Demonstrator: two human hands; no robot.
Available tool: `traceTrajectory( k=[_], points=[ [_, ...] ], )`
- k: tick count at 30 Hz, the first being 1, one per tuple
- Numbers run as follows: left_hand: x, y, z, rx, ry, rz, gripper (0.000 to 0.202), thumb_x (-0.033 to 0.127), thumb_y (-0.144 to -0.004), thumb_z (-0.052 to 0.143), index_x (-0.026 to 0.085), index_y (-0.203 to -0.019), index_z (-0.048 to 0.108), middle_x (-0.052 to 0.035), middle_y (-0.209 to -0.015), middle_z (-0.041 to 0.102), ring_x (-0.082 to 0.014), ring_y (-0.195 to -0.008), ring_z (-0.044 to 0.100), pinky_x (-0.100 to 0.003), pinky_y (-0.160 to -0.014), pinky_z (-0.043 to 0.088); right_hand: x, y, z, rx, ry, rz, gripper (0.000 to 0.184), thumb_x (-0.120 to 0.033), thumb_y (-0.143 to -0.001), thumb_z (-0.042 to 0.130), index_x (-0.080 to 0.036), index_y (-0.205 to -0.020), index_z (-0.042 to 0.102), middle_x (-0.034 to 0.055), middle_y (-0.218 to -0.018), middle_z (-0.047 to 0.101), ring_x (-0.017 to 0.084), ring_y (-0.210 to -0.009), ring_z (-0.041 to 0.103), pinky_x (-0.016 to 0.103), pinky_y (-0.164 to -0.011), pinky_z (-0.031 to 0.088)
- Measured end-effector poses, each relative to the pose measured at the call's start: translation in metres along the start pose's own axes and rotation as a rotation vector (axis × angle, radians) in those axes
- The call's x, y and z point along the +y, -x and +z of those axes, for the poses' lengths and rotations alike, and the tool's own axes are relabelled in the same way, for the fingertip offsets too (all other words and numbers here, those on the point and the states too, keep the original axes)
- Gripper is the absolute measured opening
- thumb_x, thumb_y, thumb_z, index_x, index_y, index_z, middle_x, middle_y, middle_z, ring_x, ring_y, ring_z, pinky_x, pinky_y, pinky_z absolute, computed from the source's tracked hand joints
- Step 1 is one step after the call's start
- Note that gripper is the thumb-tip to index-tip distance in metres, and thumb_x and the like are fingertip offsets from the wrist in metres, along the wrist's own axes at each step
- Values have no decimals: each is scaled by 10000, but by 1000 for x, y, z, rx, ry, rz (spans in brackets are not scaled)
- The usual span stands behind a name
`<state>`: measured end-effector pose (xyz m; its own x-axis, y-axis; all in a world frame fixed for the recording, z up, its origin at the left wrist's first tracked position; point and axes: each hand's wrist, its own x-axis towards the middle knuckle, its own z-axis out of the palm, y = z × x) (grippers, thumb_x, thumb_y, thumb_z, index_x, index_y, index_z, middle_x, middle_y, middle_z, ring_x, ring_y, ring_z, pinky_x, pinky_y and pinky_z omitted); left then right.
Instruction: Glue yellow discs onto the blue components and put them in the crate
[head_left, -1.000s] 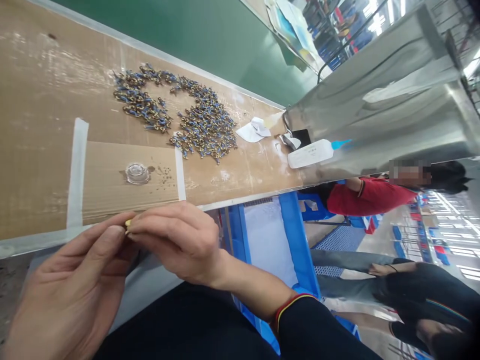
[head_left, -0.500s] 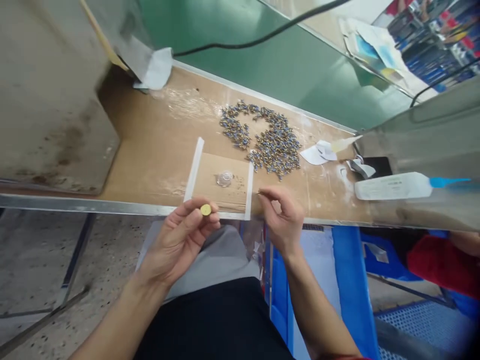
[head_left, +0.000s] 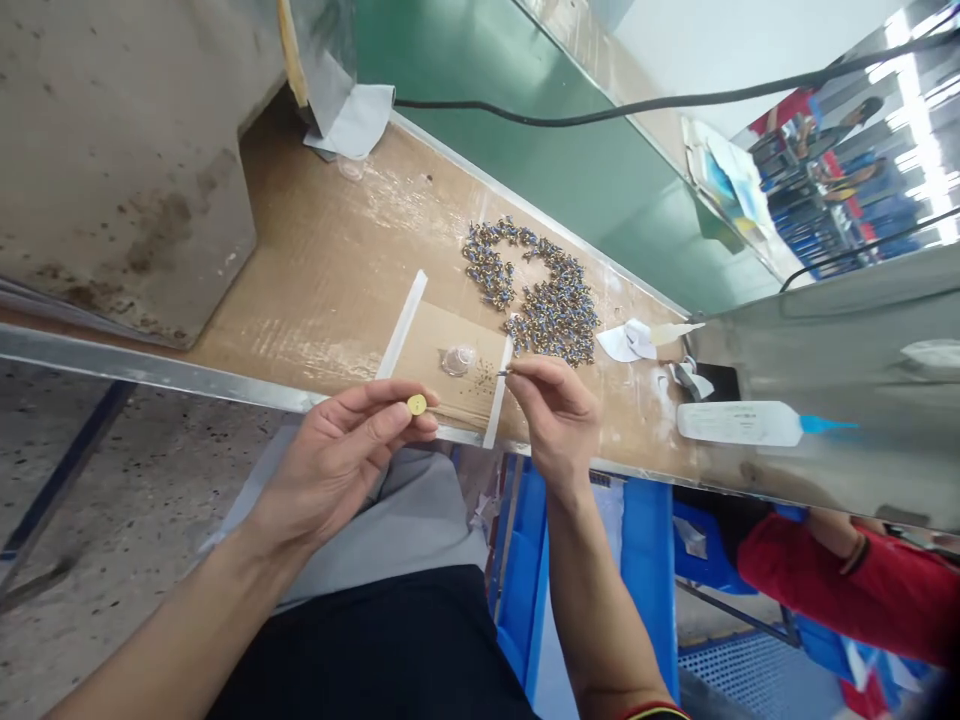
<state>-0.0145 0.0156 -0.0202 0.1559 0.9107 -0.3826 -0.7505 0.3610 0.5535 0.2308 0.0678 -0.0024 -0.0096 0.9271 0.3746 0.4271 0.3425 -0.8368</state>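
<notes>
Hands joined a second ago are now apart: the left hand [head_left: 337, 465] pinches a small yellow disc [head_left: 416, 404] at the workbench [head_left: 150, 365] edge, while the right hand [head_left: 555, 415] grips a thin metal tool [head_left: 502, 373], its tip now just beside the clear dish [head_left: 457, 359].

Sm. blue-gold parts [head_left: 536, 295] piled on cardboard [head_left: 322, 270], white bottle [head_left: 739, 424] w/ blue cap, blue bin [head_left: 525, 560] below bench

On the desk [head_left: 315, 270], a small dish [head_left: 457, 358] sits between two tape strips [head_left: 401, 325] near the front edge, with the pile of small parts [head_left: 536, 290] behind it, paper scraps [head_left: 630, 340] and a bottle [head_left: 739, 423] further right, and the left hand [head_left: 345, 450] pinching a disc [head_left: 416, 404] left of the right hand [head_left: 555, 415] pinching a thin tool [head_left: 504, 372].
</notes>
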Motion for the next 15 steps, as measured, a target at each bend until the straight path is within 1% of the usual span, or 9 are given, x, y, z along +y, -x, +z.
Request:
traceTrajectory(
  k=[3,5,8,11,15],
  points=[
    [-2,-3,0,44,-69,65,198,261,-898,1052,214,-1072,970,-60,-998,925,-156,-872,868,-213,-907,725,-1,-11,6,-52,59,-48,74,-232,-1062,825,-275,-1101,871,41,-1074,874,215,-1046,832,411,-994,689],
    [-5,-3,-1,64,-101,84,202,283,-897,1053,228,-1073,971,-53,-985,924,-160,-878,867,-223,-910,721,-1,-16,8,-80,119,-85,69,-243,-1073,816,-279,-1096,870,39,-1076,881,219,-1054,841,419,-998,697],
    [-8,-2,-1,71,-122,103,199,310,-908,1042,230,-1076,970,-54,-970,921,-172,-871,862,-248,-904,723,-1,-21,10,-104,164,-145,107,-226,-1087,796,-291,-1113,877,34,-1119,891,220,-1092,850,429,-1019,708],
    [-10,-2,-1,65,-134,116,187,307,-924,1025,223,-1081,967,-55,-996,922,-169,-873,856,-246,-902,712,-2,-23,13,-114,195,-197,136,-207,-1096,779,-295,-1120,880,27,-1130,896,215,-1086,857,421,-1013,715],
    [-11,-2,-1,65,-144,118,174,311,-944,1001,223,-1089,964,-60,-1026,924,-170,-881,852,-254,-904,704,-7,-19,19,-73,271,-191,120,-241,-1116,758,-284,-1121,870,31,-1090,894,214,-1020,855,417,-966,717]
  ],
)
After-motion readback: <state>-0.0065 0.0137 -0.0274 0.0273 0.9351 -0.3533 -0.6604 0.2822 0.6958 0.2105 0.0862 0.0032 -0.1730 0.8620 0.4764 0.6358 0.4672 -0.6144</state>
